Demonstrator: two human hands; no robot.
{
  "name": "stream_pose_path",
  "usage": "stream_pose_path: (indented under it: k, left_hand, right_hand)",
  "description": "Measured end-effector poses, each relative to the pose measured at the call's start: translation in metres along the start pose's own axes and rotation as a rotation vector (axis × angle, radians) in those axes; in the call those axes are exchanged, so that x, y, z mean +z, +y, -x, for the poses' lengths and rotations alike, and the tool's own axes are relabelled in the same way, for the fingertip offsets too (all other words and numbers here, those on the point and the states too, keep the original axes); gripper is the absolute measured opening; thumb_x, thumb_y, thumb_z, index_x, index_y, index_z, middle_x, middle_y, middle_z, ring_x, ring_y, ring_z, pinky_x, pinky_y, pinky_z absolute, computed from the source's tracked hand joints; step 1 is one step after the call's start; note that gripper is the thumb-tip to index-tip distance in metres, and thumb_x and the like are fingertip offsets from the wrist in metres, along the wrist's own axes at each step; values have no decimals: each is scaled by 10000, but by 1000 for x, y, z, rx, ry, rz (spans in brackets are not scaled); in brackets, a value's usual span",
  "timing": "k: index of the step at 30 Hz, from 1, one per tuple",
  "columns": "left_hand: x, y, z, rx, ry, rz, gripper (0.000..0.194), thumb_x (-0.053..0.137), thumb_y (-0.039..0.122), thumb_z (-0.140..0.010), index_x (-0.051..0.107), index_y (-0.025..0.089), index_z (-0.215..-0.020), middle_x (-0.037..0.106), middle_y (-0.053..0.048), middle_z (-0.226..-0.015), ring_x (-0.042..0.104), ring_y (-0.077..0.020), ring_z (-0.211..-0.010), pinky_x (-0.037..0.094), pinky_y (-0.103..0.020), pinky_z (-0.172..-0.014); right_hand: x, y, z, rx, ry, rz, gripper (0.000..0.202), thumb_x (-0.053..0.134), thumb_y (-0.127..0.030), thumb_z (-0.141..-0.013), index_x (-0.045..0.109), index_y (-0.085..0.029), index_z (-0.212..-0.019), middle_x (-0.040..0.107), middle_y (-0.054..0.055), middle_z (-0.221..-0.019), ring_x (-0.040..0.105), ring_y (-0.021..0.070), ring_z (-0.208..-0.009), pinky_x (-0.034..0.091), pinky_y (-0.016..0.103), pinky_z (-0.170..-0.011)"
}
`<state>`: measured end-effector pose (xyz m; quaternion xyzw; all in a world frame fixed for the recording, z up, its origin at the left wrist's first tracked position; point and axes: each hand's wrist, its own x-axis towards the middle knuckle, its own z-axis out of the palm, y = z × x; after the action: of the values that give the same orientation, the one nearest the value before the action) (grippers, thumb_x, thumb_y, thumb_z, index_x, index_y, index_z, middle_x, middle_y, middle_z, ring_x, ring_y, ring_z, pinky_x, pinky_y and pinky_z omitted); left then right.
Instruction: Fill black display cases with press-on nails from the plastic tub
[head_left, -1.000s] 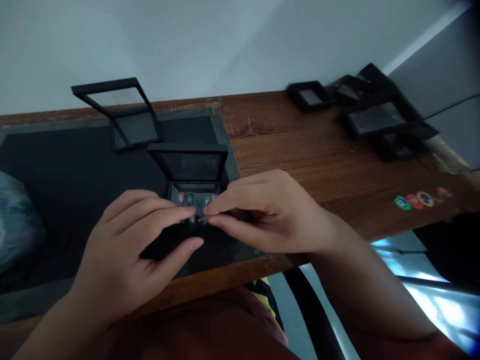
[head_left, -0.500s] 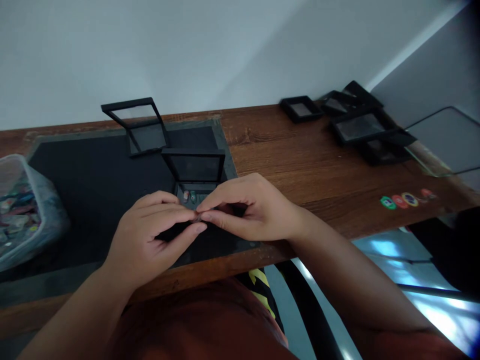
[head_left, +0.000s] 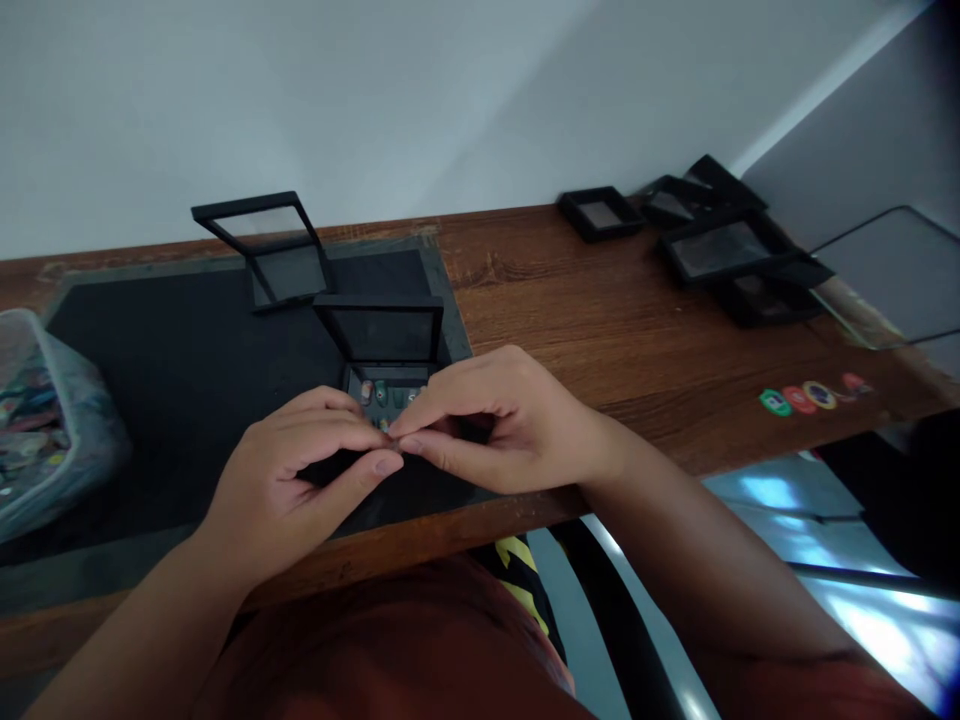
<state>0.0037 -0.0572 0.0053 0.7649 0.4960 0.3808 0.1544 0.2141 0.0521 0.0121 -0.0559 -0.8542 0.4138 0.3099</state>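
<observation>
My left hand (head_left: 300,475) and my right hand (head_left: 510,425) meet at the fingertips above the front of an open black case (head_left: 386,300). Each has its thumb and index finger pinched around the same spot, where something tiny shows, too small to identify. Behind the fingertips, several small coloured pieces lie in the case, among them a dark green one (head_left: 381,392) and a pinkish one (head_left: 367,391). The case's framed clear lid stands raised at the back. My fingers hide the front of the case.
A translucent tub (head_left: 94,430) of small colourful pieces stands at the left on the dark mat (head_left: 172,350). Another open black frame (head_left: 289,275) stands behind. More black frames (head_left: 720,250) lie at the back right; round stickers (head_left: 801,400) are near the right edge.
The view has shifted slightly. My joined fingertips sit a little lower relative to the case, and more of the small pieces inside it show.
</observation>
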Motion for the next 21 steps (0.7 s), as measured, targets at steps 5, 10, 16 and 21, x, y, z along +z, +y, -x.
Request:
stream_pose_path:
  k: [5, 10, 16, 21]
  left_hand:
    - [0, 1, -1, 6, -14, 31, 70, 723, 174, -916, 755, 236, -904, 782, 28, -817, 693, -134, -835, 560, -251, -780]
    - [-1, -1, 1, 19, -107, 87, 84, 731, 177, -914, 750, 256, -936, 789, 30, -844, 706, -144, -848, 572, -273, -781]
    - [-2, -1, 1, 34, -114, 94, 99, 722, 165, -924, 743, 259, -944, 787, 24, -851, 707, -146, -853, 582, -273, -776]
    - [-1, 1, 0, 35, -150, 136, 125, 714, 137, -917, 742, 253, -954, 797, 27, -857, 714, -141, -847, 583, -267, -774]
  right_hand:
    - [0, -1, 0, 9, -4, 21, 126, 669, -219, -964, 769, -146, -942, 742, -8, -815, 621, 61, -662, 426, 187, -620]
    - [0, -3, 1, 33, -15, 2, 133, 662, -226, -958, 758, -144, -915, 705, -20, -760, 583, 53, -630, 394, 187, -593]
    - [0, -4, 1, 58, -4, -23, 122, 663, -231, -954, 734, -143, -906, 655, -43, -692, 539, 44, -596, 376, 175, -569]
    - [0, -6, 1, 56, 25, -47, 112, 668, -223, -958, 717, -135, -908, 642, -54, -679, 505, 30, -564, 379, 160, -557]
